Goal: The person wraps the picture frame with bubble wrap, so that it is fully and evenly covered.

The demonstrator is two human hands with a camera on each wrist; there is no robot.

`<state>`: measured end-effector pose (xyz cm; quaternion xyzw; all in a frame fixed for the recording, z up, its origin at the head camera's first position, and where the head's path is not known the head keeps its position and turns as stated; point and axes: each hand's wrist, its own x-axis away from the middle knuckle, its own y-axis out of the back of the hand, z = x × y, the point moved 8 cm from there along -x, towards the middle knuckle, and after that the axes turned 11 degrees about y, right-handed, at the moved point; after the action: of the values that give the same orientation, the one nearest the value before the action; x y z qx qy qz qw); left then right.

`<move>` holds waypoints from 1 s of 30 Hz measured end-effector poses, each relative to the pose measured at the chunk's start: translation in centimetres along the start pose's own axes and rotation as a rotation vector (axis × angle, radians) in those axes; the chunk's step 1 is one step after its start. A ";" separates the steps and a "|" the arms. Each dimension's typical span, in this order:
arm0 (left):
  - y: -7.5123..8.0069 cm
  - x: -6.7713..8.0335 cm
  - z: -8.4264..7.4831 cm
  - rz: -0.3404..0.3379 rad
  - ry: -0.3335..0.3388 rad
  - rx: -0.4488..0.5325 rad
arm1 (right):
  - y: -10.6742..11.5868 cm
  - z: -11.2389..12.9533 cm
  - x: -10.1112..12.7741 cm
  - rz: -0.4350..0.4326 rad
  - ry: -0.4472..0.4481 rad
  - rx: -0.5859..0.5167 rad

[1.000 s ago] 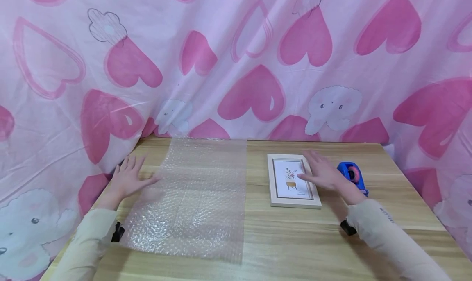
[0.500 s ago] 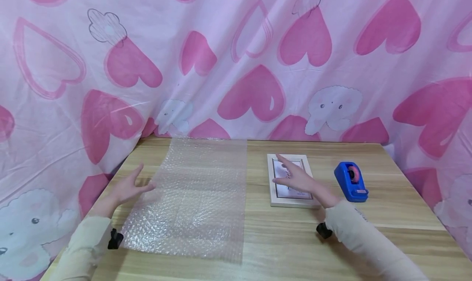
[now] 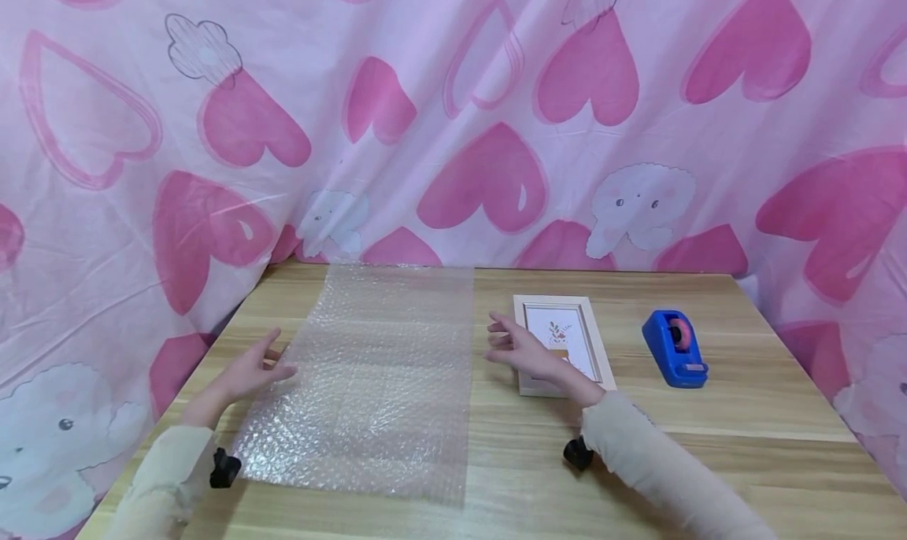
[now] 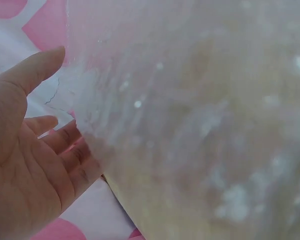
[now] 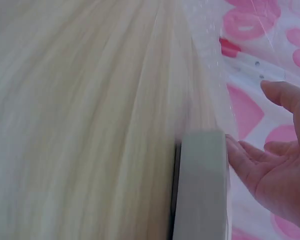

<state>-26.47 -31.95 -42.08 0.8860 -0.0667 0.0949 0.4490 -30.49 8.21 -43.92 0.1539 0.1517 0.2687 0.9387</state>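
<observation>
Hovering with fingers spread and holding nothing, the right hand (image 3: 520,351) sat at the picture frame's (image 3: 567,343) left edge, left hand (image 3: 248,371) loose-fingered beside the bubble wrap (image 3: 375,375); judged best gripped by both long edges.

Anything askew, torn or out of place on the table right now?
Nothing stands out. The bubble wrap lies flat and whole on the table, the picture frame lies flat and square to the table edge, and the tape dispenser stands upright beside it. Both the left hand and the right hand are open and hold nothing.
</observation>
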 end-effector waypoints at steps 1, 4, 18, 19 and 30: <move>-0.1 0.0 0.0 0.008 0.001 0.003 | -0.3 -0.1 -0.2 -0.001 -0.019 -0.007; -0.3 0.0 0.1 0.016 0.002 0.012 | -1.3 -0.5 -0.6 0.002 -0.061 -0.049; -0.6 -0.2 0.0 -0.045 -0.057 0.017 | -3.7 -1.8 -1.9 -0.119 -0.096 -0.117; -0.6 -0.2 0.1 -0.043 -0.053 0.016 | -3.7 -1.9 -1.9 -0.134 -0.111 -0.119; -0.8 -1.2 -0.4 -0.010 -0.057 0.065 | -3.7 -1.0 -0.8 -0.235 -0.112 -0.102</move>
<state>-27.54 -31.09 -42.79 0.9027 -0.0719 0.0697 0.4184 -29.82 4.97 -46.00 0.1021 0.1024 0.1554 0.9772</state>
